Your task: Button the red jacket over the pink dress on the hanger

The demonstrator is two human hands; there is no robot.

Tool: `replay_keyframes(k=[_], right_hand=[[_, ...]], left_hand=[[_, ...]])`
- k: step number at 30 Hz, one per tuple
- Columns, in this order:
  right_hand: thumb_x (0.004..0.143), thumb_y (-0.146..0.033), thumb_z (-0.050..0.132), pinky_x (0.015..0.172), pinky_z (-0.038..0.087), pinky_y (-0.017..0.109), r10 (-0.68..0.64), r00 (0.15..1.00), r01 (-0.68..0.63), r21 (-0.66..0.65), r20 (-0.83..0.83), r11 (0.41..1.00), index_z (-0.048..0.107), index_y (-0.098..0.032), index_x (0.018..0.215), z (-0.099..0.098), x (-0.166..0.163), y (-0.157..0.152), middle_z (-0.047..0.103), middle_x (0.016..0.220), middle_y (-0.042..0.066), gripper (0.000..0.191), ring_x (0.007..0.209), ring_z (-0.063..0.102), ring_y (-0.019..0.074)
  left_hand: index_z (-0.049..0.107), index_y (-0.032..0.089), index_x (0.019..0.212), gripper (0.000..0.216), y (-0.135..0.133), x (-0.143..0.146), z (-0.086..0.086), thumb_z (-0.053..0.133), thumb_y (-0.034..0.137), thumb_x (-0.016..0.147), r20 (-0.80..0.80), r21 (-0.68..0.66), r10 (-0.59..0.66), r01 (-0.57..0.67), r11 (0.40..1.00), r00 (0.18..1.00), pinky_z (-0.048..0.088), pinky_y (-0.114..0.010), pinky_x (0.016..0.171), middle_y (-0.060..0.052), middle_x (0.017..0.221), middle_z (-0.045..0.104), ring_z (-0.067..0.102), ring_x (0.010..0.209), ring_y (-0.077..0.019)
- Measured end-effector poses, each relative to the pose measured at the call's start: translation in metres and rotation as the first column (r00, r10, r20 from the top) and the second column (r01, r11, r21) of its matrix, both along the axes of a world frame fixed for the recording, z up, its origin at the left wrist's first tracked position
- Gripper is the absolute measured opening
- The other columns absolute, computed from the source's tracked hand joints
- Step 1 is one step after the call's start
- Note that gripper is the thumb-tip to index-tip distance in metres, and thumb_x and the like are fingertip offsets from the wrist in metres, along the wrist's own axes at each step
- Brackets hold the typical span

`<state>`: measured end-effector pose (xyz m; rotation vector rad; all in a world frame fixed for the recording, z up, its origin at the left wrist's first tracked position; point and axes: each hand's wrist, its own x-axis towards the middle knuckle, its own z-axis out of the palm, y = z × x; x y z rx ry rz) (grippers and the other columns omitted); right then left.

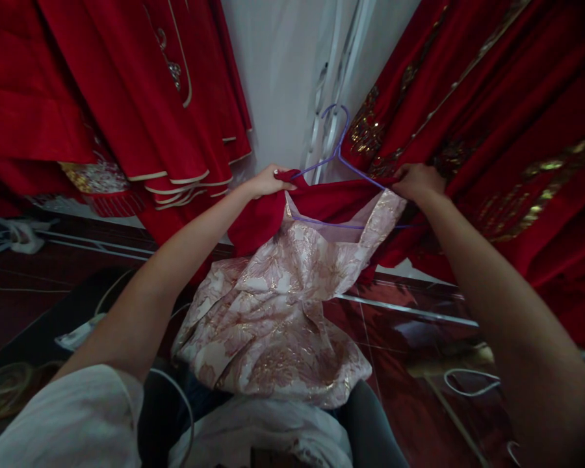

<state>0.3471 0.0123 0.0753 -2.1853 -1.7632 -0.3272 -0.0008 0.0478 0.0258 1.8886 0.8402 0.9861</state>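
Note:
A pink and white dress (292,292) with gold floral brocade hangs from a thin purple wire hanger (340,151) in front of me. Dark red cloth (341,198) lies behind its neckline and spreads past both shoulders. My left hand (268,182) is closed on the red cloth at the hanger's left shoulder, close to the dress's left strap. At the other shoulder, my right hand (420,182) is closed on the edge of the red cloth, right beside the right strap; its fingertips are partly hidden. The dress's skirt bunches up over my lap.
Red garments with pale piping (185,130) hang at left, and red ones with gold sequins (507,117) at right. White doors with handles (283,78) stand behind. A metal rail (409,311) runs low above the dark red floor. A white cable loop (470,383) lies at lower right.

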Motion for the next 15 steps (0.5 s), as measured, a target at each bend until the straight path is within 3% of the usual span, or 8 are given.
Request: replay_keyframes(k=[3,7,9,11,13,15], right_hand=[[0.070,-0.023,0.065,0.071,0.040,0.032,-0.088,0.996,0.088,0.033,0.009,0.996,0.070,-0.022,0.099,0.003,0.018,-0.020,0.070,0.098,0.012,0.030,0.084,0.061,0.0217],[0.067,-0.024,0.068,0.068,0.037,0.029,0.008,1.000,-0.007,0.067,-0.010,0.998,0.066,-0.019,0.089,0.004,0.029,-0.033,0.067,0.084,0.006,0.023,0.070,0.054,0.0151],[0.067,-0.024,0.068,0.066,0.036,0.025,0.156,0.978,-0.143,0.094,-0.142,0.985,0.059,-0.018,0.079,0.003,0.030,-0.038,0.062,0.077,0.002,0.016,0.066,0.049,0.0111],[0.068,-0.025,0.067,0.060,0.034,0.022,0.281,0.892,-0.246,0.141,-0.353,0.959,0.050,-0.019,0.072,0.002,0.032,-0.042,0.054,0.069,-0.003,0.018,0.060,0.044,0.0083],[0.070,-0.027,0.065,0.055,0.032,0.022,0.316,0.786,-0.286,0.141,-0.530,0.948,0.044,-0.020,0.072,0.000,0.036,-0.047,0.047,0.063,-0.005,0.021,0.055,0.040,0.0076],[0.070,-0.029,0.065,0.054,0.032,0.022,0.314,0.771,-0.300,0.120,-0.555,0.947,0.044,-0.021,0.073,-0.001,0.042,-0.050,0.046,0.062,-0.005,0.023,0.055,0.039,0.0084]], left_hand=[[0.069,0.011,0.083,0.026,0.005,0.003,-0.005,0.076,0.024,0.061,0.018,0.006,-0.018,0.018,1.000,1.000,0.051,-0.032,0.075,-0.004,0.076,0.070,0.064,0.075,-0.0181],[0.069,0.012,0.081,0.026,0.004,0.003,-0.006,0.077,0.024,0.059,0.024,-0.037,0.023,-0.022,0.999,0.999,0.051,-0.030,0.073,-0.002,0.074,0.069,0.063,0.073,-0.0165],[0.069,0.012,0.080,0.026,0.000,0.002,-0.004,0.077,0.023,0.058,0.020,-0.085,0.050,-0.048,0.995,0.999,0.051,-0.031,0.072,-0.002,0.074,0.069,0.062,0.070,-0.0163],[0.069,0.012,0.079,0.025,-0.005,0.003,0.000,0.078,0.022,0.057,0.014,-0.131,0.064,-0.061,0.989,0.998,0.050,-0.032,0.072,-0.002,0.073,0.068,0.062,0.069,-0.0165],[0.068,0.012,0.078,0.024,-0.010,0.003,0.003,0.078,0.021,0.057,0.007,-0.166,0.072,-0.070,0.984,0.997,0.050,-0.033,0.072,-0.003,0.073,0.067,0.062,0.069,-0.0171],[0.068,0.012,0.077,0.025,-0.012,0.004,0.005,0.078,0.021,0.056,-0.001,-0.192,0.077,-0.076,0.978,0.997,0.050,-0.034,0.072,-0.004,0.074,0.067,0.062,0.070,-0.0177]])
